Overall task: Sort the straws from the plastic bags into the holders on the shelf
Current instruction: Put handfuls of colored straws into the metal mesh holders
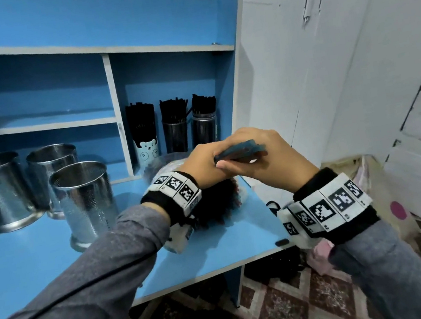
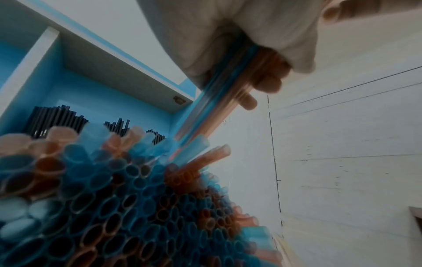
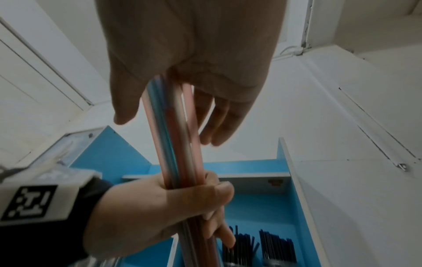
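A small bundle of blue and orange straws (image 1: 241, 151) stands upright between my two hands above the desk. My left hand (image 1: 202, 166) grips the bundle low down, its fingers (image 2: 265, 75) curled round it. My right hand (image 1: 272, 158) holds the upper end, the straws (image 3: 173, 144) running between its thumb and fingers (image 3: 217, 122). Below them lies the open plastic bag of blue and orange straws (image 2: 114, 198), largely hidden by my wrists in the head view. Three empty perforated steel holders (image 1: 84, 202) stand on the desk at the left.
The right shelf compartment holds three cups of black straws, among them a bear cup (image 1: 148, 152). The blue desk's front edge (image 1: 220, 269) is close to my right wrist. A white wall and doors stand to the right, with bags on the patterned floor.
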`<control>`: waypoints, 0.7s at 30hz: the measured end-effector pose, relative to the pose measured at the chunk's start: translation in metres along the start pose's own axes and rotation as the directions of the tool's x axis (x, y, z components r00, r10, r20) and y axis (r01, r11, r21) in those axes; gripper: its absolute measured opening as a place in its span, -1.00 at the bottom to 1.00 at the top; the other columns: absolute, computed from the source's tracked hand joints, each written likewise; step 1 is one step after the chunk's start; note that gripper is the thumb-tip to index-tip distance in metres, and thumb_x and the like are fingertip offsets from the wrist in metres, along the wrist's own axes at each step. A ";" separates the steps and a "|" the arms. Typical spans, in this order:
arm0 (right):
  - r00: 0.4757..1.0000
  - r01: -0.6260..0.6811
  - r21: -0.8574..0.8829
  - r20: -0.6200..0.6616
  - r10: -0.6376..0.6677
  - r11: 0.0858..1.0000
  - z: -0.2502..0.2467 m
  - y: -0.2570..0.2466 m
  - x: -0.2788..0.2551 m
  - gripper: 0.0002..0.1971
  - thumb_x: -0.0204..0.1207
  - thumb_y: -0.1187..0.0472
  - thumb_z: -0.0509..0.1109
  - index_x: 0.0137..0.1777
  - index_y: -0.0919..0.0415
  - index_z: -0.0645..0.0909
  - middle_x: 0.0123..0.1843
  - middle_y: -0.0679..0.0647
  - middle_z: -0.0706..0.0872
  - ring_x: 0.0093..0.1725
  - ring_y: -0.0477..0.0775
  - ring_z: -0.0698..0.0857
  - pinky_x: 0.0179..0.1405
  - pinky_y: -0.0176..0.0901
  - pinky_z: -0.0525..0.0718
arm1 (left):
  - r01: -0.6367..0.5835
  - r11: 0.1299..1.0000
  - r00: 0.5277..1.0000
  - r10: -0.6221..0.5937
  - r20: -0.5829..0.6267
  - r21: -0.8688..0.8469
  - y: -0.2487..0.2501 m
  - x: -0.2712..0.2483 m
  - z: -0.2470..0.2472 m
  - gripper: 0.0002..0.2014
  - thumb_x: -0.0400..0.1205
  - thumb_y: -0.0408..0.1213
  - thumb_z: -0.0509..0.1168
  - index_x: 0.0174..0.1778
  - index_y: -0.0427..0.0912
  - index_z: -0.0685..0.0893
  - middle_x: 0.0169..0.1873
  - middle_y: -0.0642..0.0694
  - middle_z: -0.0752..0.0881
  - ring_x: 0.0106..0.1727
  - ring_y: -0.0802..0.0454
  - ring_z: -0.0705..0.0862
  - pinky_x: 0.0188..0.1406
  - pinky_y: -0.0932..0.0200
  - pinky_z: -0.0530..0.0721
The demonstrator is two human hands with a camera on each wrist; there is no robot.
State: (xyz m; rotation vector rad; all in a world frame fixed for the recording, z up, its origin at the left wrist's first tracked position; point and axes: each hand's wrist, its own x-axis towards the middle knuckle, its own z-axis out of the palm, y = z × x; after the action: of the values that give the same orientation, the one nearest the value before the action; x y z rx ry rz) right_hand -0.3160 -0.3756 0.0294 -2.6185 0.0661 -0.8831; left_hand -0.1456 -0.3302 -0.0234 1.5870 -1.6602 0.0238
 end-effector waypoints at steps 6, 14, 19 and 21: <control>0.944 0.147 0.089 -0.311 -0.113 0.985 -0.026 -0.028 -0.007 -0.66 0.45 0.16 0.59 0.20 0.15 0.67 0.12 -0.08 0.71 0.19 -0.10 0.67 0.22 -0.23 0.61 | -0.008 0.991 0.988 -0.013 -0.152 -0.136 0.011 0.009 -0.002 -0.92 0.59 -0.17 0.39 -0.22 0.04 0.73 -0.24 -0.14 0.79 -0.18 -0.05 0.75 -0.16 0.00 0.72; 0.786 0.352 0.018 -0.548 -0.285 0.936 -0.015 -0.056 0.016 -0.81 0.60 0.35 0.41 0.18 0.24 0.62 0.07 -0.03 0.64 0.06 -0.02 0.66 0.03 0.01 0.70 | -0.076 0.990 0.906 0.019 -0.424 -0.118 0.013 -0.002 -0.049 -0.75 0.51 0.01 0.38 -0.15 -0.11 0.62 -0.39 -0.11 0.67 -0.39 0.00 0.62 -0.36 -0.08 0.66; 0.819 0.264 0.132 -0.554 -0.150 0.955 0.017 -0.058 0.042 -0.76 0.67 0.33 0.28 0.31 0.31 0.58 0.21 0.08 0.67 0.18 -0.06 0.64 0.15 0.03 0.68 | -0.013 0.984 0.925 -0.056 -0.377 -0.178 0.000 -0.048 -0.065 -0.91 0.55 -0.02 0.45 -0.13 0.11 0.70 -0.39 0.11 0.69 -0.37 0.15 0.65 -0.37 0.12 0.64; 0.859 0.221 0.146 -0.498 -0.122 0.964 0.037 -0.060 0.054 -0.73 0.68 0.32 0.28 0.34 0.31 0.58 0.23 0.08 0.67 0.21 -0.10 0.64 0.23 -0.10 0.64 | 0.080 0.958 0.925 -0.174 -0.337 -0.276 -0.014 -0.068 -0.063 -0.86 0.57 -0.14 0.49 -0.28 0.09 0.68 -0.49 0.20 0.59 -0.47 0.28 0.49 -0.41 0.29 0.48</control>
State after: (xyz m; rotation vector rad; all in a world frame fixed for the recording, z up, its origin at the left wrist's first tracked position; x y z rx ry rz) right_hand -0.2550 -0.3160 0.0555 -2.1833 -0.1228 -1.5147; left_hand -0.1092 -0.2439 -0.0264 1.3927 -1.2206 0.0262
